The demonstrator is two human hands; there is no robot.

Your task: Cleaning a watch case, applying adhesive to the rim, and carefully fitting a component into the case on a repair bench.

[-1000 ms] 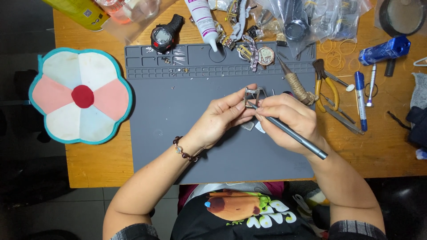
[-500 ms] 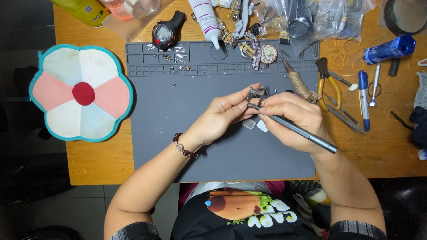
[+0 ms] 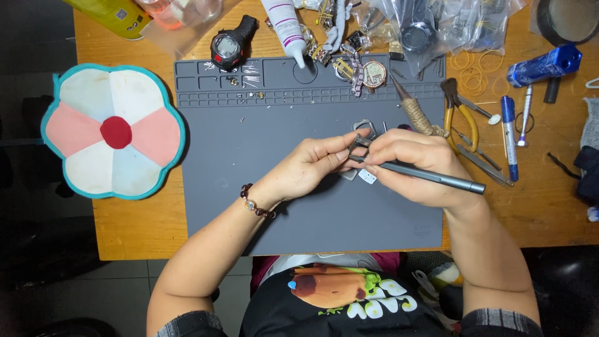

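Observation:
My left hand [image 3: 312, 165] pinches a small metal watch case [image 3: 364, 131] over the middle of the grey work mat [image 3: 249, 156]. My right hand [image 3: 415, 162] holds a slim dark grey screwdriver [image 3: 437, 176] like a pen, its tip pointing left into the case where the two hands meet. The tool's handle sticks out to the right past my wrist. A small white piece [image 3: 368, 177] lies on the mat just under my fingers. A bead bracelet [image 3: 256, 203] sits on my left wrist.
A flower-shaped fabric pad [image 3: 112, 131] lies left of the mat. A black digital watch [image 3: 229, 45], a white tube [image 3: 284, 25], watch parts and plastic bags crowd the back edge. Yellow-handled pliers [image 3: 458, 115], tweezers, a blue pen [image 3: 508, 134] and a blue torch [image 3: 543, 65] lie right.
Both hands stay together over the mat with only slight shifts. The screwdriver's handle has tilted a little flatter and the watch case has turned slightly in the left fingers.

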